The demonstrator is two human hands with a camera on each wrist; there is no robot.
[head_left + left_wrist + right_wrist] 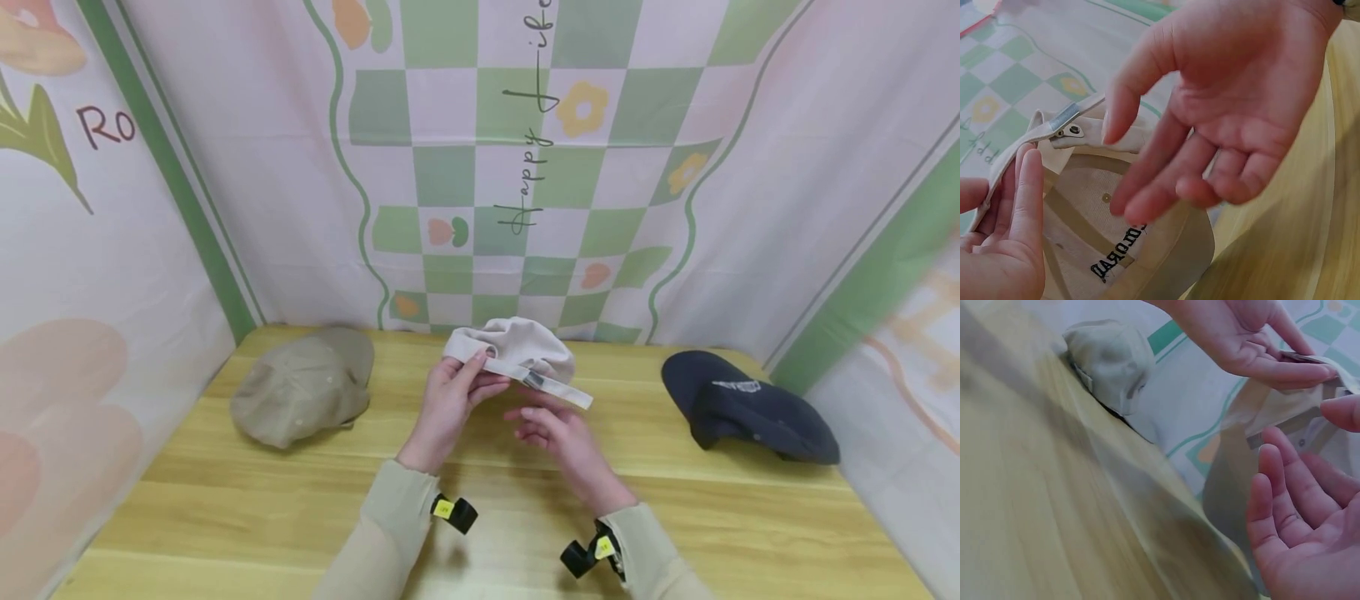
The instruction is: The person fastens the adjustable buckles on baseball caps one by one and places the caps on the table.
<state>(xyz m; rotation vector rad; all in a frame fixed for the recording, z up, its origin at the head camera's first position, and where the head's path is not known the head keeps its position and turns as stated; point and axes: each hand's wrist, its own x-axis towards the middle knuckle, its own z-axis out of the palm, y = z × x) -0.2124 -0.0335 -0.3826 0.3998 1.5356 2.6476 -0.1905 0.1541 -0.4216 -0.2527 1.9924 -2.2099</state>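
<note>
A cream baseball cap (517,342) is held up over the table, its back strap toward me. My left hand (450,408) pinches the strap band, thumb on the near side and fingers behind. My right hand (562,433) is just below the strap's loose end (573,393), fingers loosely bent and thumb apart, gripping nothing. In the left wrist view, a metal buckle (1064,117) and a snap (1074,129) show on the strap. Dark embroidered lettering (1116,253) reads in reverse inside the cap. Whether the right fingertips touch the cap cannot be told.
On the wooden table (225,533), a khaki cap (300,387) lies to the left and a navy cap (750,408) to the right. Behind the table's far edge hangs a checked, patterned curtain (517,175), with more cloth at both sides.
</note>
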